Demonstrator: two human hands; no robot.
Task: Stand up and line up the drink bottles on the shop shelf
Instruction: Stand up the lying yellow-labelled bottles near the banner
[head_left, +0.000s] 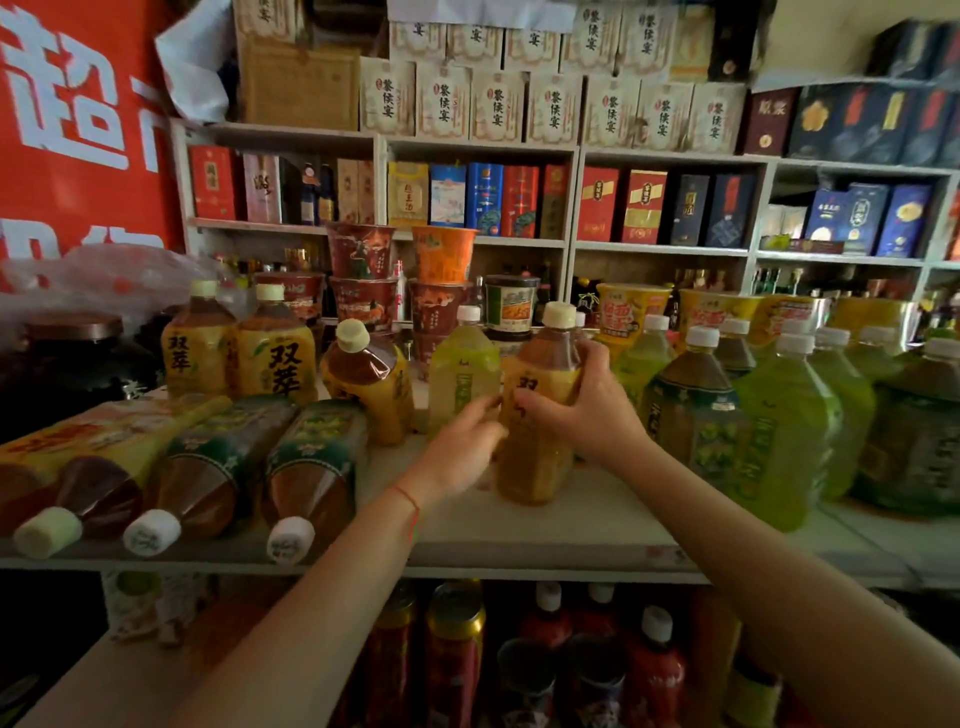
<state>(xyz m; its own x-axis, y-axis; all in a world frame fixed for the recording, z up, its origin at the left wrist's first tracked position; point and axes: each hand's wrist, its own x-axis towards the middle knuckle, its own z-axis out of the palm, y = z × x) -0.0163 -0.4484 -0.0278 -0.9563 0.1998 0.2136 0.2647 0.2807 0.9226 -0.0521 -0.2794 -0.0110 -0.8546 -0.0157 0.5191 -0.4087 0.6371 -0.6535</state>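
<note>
A yellow-labelled tea bottle (540, 415) stands upright in the middle of the white shelf (519, 530). My right hand (587, 410) grips its right side and my left hand (467, 447) holds its lower left side. Three bottles lie on their sides at the left, caps toward me: one yellow-labelled (93, 467) and two green-labelled (208, 467) (311, 467). Another yellow-labelled bottle (369, 384) leans tilted behind them. Two yellow-labelled bottles (197, 343) (275, 353) stand upright at the back left. A pale green bottle (462, 379) stands just behind my left hand.
Several large green and brown tea bottles (789, 426) stand in rows to the right. Instant noodle cups (363, 280) are stacked behind. Boxed goods fill the wall shelves (571, 244). Red bottles and cans (457, 649) sit on the shelf below. A dark jar (72, 364) stands far left.
</note>
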